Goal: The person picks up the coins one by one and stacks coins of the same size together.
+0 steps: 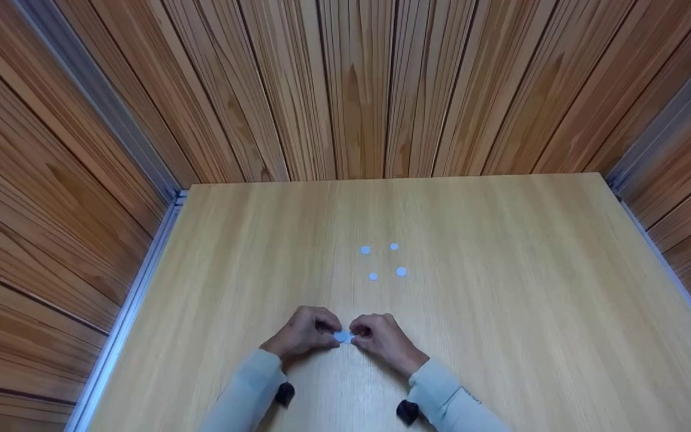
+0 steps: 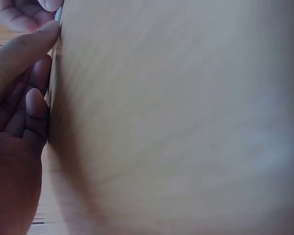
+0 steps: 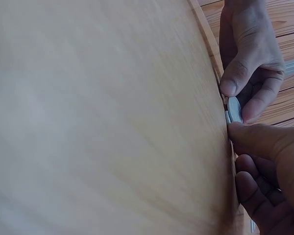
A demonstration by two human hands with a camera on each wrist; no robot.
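Over the near middle of the table, my left hand (image 1: 308, 329) and right hand (image 1: 386, 339) meet fingertip to fingertip. Between them are small, flat, pale discs (image 1: 343, 337) that look light blue from the head camera. The right wrist view shows one whitish disc (image 3: 234, 108) standing tilted, pinched by the left thumb and finger. Just beside it, a second thin pale disc (image 3: 227, 117) overlaps its edge, with the right thumb (image 3: 250, 136) pressed at its side. In the left wrist view only a sliver of a disc (image 2: 58, 13) shows past the left thumb.
Farther back on the wooden table (image 1: 531, 288) lie several pale round discs (image 1: 401, 272), two slightly larger than the others. Wood-plank walls (image 1: 357, 90) rise behind and at both sides, with metal rails (image 1: 141, 300) along the side edges.
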